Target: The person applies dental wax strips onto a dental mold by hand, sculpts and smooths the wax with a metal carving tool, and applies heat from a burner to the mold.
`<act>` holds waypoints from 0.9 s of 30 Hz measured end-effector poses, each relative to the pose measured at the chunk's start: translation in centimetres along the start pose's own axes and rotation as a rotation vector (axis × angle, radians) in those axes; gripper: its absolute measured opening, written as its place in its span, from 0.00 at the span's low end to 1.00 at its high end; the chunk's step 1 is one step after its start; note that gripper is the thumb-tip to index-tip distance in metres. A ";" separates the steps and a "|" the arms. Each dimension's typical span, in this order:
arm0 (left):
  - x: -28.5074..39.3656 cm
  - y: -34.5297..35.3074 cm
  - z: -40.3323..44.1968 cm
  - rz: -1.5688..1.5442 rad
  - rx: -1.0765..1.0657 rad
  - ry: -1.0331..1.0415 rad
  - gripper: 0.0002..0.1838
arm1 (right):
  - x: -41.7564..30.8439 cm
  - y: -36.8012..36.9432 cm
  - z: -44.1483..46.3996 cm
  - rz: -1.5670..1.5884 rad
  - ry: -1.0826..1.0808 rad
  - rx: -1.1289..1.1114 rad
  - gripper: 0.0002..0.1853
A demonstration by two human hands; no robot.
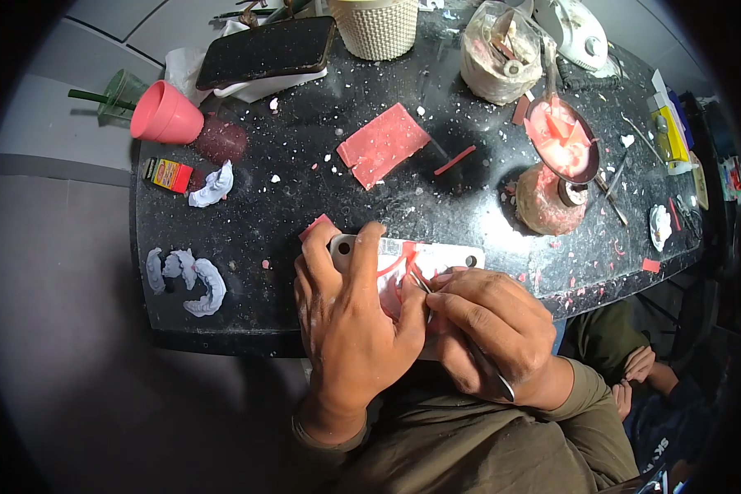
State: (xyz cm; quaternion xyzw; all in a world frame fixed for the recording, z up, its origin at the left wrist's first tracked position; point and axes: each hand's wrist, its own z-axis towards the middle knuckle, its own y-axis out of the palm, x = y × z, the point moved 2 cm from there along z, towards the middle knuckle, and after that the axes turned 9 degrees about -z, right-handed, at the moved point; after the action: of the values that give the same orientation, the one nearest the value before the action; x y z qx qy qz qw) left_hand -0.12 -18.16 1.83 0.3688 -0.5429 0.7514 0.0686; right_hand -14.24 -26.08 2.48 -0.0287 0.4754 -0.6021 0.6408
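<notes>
My left hand [346, 321] grips a white plate [451, 255] with round holes in its corners, fingers over its far edge and thumb across its front. Thin red wax strips [410, 257] lie on the plate between my hands. In a pinch, my right hand [502, 325] holds a slim metal wax carving tool [492, 370], its tip at the red wax. The part of the plate under my palms is hidden. A small pink wax piece [314, 226] shows beside my left fingers.
Beyond my hands lies a pink wax sheet [384, 144]. A metal pan of pink wax [561, 138] stands over a wax-smeared burner [549, 202] at right. Pale dental casts [206, 288] and a pink cup [166, 113] are at left. Another person's hands [636, 366] show at lower right.
</notes>
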 end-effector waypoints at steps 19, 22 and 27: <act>-0.3 0.1 -0.1 0.001 0.011 0.030 0.27 | 0.1 -0.3 -0.1 0.053 0.011 -0.002 0.14; -0.3 0.1 0.0 0.010 0.012 0.037 0.27 | 0.3 -0.9 -0.4 0.129 0.033 -0.035 0.11; -1.1 -0.2 0.4 -0.030 -0.063 0.093 0.29 | 1.2 -2.5 1.6 -0.005 0.024 -0.032 0.19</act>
State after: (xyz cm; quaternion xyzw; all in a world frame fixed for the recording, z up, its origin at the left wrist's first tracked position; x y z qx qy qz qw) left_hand 0.95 -18.14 1.34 0.3391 -0.5568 0.7493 0.1165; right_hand -15.25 -28.60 4.22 -0.0331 0.4925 -0.5964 0.6330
